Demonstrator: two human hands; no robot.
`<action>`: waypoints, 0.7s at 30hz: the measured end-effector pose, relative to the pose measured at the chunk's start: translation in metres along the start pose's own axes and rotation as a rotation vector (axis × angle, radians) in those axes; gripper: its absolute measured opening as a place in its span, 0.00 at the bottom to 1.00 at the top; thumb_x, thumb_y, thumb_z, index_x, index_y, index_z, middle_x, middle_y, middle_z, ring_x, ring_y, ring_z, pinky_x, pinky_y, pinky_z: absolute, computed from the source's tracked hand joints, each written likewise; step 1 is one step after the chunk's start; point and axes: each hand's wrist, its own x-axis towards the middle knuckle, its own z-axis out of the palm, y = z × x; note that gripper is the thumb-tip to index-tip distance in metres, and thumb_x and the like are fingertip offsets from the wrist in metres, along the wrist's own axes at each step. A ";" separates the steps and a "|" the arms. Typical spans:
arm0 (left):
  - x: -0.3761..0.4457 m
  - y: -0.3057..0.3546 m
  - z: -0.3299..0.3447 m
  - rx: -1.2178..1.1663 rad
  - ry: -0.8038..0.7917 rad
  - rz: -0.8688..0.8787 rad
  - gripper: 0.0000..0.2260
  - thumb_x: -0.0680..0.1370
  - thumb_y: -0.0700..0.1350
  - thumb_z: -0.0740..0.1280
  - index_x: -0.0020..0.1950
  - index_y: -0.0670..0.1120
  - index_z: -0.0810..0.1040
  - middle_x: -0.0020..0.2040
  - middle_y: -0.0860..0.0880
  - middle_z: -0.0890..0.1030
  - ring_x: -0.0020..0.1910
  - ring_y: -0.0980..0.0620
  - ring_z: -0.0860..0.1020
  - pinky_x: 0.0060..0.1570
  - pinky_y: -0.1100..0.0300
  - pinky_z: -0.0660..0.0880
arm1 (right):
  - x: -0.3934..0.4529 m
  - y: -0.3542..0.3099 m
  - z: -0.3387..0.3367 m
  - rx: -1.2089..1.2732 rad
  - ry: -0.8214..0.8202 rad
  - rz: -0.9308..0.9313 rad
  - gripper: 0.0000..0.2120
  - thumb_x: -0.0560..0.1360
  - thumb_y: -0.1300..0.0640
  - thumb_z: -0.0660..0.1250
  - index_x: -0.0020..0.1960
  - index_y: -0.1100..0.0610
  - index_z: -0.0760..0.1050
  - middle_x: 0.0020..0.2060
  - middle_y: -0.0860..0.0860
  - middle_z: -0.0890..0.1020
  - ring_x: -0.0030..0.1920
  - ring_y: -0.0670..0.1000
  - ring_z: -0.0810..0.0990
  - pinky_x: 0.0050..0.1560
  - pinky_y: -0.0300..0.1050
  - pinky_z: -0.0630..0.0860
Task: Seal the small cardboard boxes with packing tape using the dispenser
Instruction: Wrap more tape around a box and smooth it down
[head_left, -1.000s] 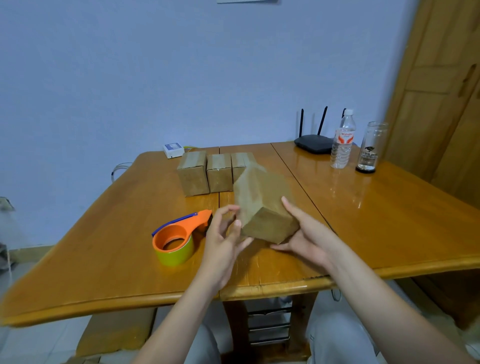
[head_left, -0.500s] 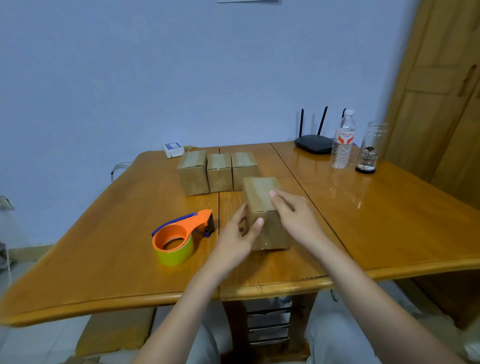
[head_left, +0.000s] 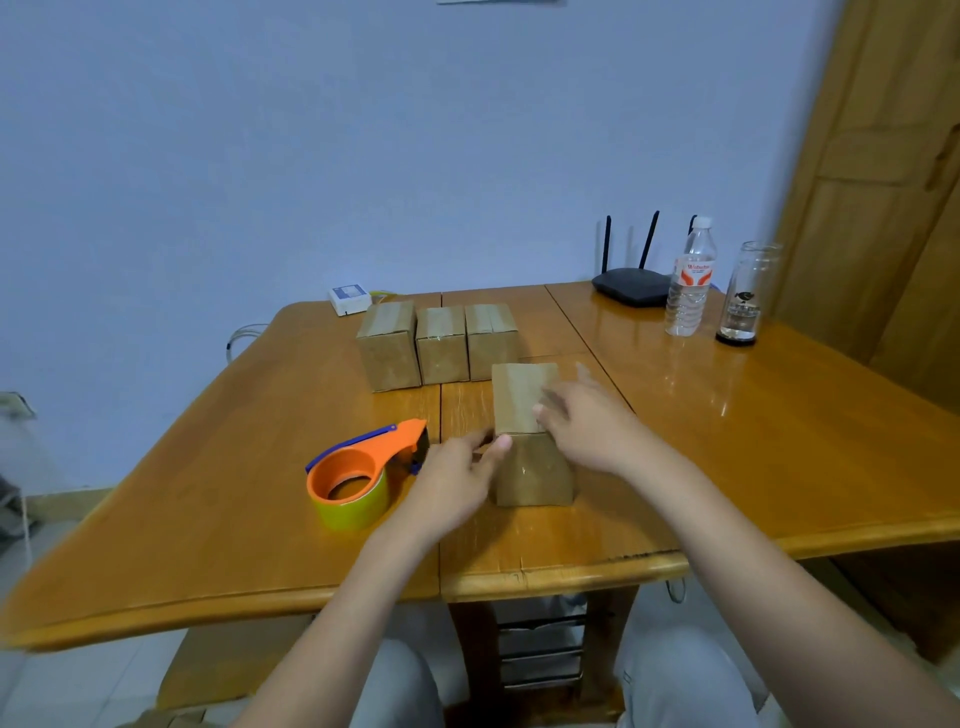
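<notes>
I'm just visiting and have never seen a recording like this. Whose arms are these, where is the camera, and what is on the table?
There is no machine here. A person wears a wide-angle camera on the head, so this single picture looks forward and down at their own arms. On the wooden table the left hand and right hand both rest on a small cardboard box, the right on its top, the left at its near corner. The right hand is blurred, so its grip is unclear. Nothing is lifted. An orange tape dispenser lies untouched beside the left hand. Three more boxes stand in a row behind. Further back are a router, a water bottle, a glass jar and a small white box.
</notes>
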 end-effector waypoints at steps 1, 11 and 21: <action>0.001 0.001 -0.010 0.035 0.057 0.022 0.20 0.84 0.56 0.57 0.67 0.45 0.77 0.49 0.54 0.83 0.52 0.54 0.80 0.44 0.71 0.72 | 0.005 -0.009 -0.004 -0.046 0.028 -0.010 0.26 0.84 0.44 0.56 0.80 0.52 0.61 0.81 0.56 0.56 0.81 0.55 0.48 0.80 0.58 0.48; 0.033 -0.055 -0.112 0.719 -0.374 -0.403 0.36 0.77 0.42 0.68 0.81 0.53 0.55 0.73 0.45 0.70 0.66 0.43 0.74 0.57 0.53 0.76 | 0.059 -0.040 0.028 -0.312 -0.087 0.008 0.38 0.80 0.31 0.50 0.82 0.53 0.53 0.81 0.62 0.51 0.81 0.63 0.48 0.79 0.63 0.42; 0.038 -0.088 -0.104 0.614 -0.281 -0.419 0.20 0.74 0.45 0.73 0.65 0.48 0.77 0.58 0.47 0.81 0.53 0.48 0.78 0.47 0.58 0.74 | 0.063 -0.037 0.033 -0.341 -0.105 -0.010 0.35 0.82 0.38 0.52 0.83 0.53 0.48 0.81 0.63 0.48 0.80 0.64 0.46 0.80 0.61 0.44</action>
